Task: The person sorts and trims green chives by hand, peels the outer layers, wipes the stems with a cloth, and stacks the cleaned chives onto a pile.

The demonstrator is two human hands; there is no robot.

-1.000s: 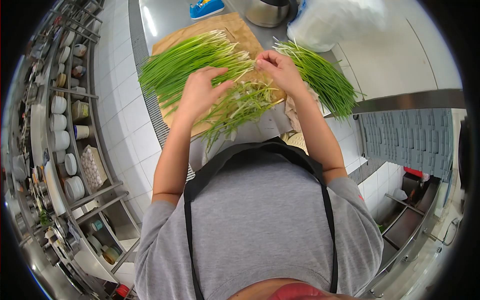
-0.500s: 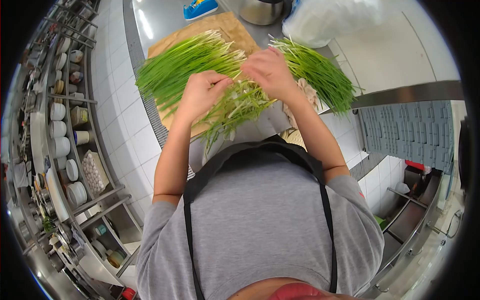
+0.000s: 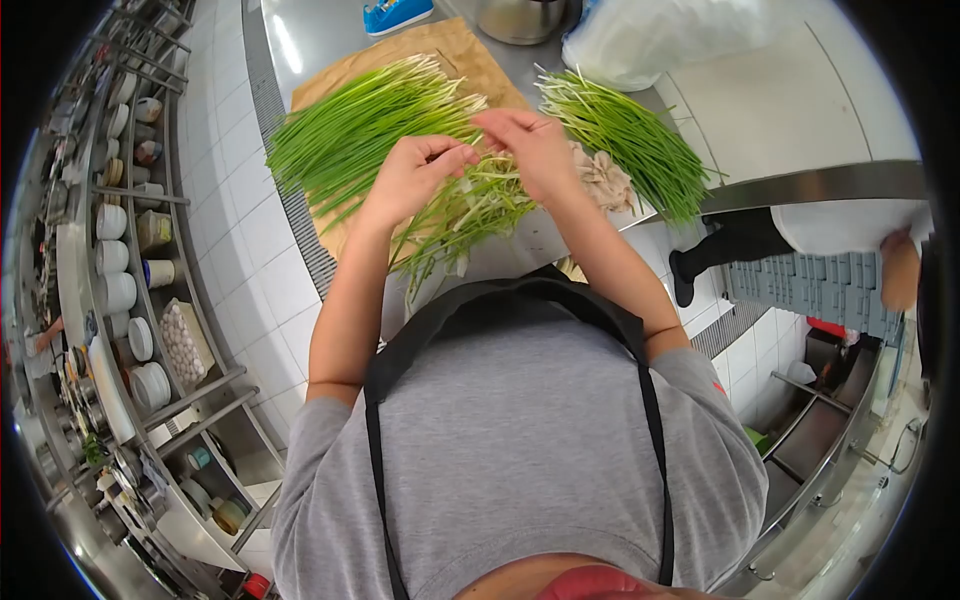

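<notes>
- While the left hand (image 3: 415, 180) hangs over the loose trimmings (image 3: 465, 205), its thumb and forefinger bend toward each other; whether they pinch a stalk I cannot tell.
- The right hand (image 3: 535, 155) is just beside it, palm down, fingers bent toward the left; its fingertips are partly hidden, so any grip cannot be made out.
- Under and near the hands, the trimmings form a limp, tangled heap of pale yellow-green strands, straggling toward the near edge.
- Left and far of the hands lies the larger bundle (image 3: 365, 130) of thin, smooth green stalks, white ends to the right, green tips fanning left.
- Both rest on a creased, matt brown sheet (image 3: 330, 88), perhaps paper or card.
- On the right, the second bundle (image 3: 630, 145) slants with its pale ends far and its green tips near.
- Between that bundle and the right wrist sits a crumpled, soft beige cloth (image 3: 603, 182).
- Beyond, on the shiny steel counter (image 3: 295, 45), are a blue plastic object (image 3: 395, 14), a rounded metal vessel (image 3: 521, 20) and a filmy white bag (image 3: 650, 45).
- Far to the right, a co-worker's white garment (image 3: 840, 225) shows before ribbed grey crates (image 3: 815, 285).
</notes>
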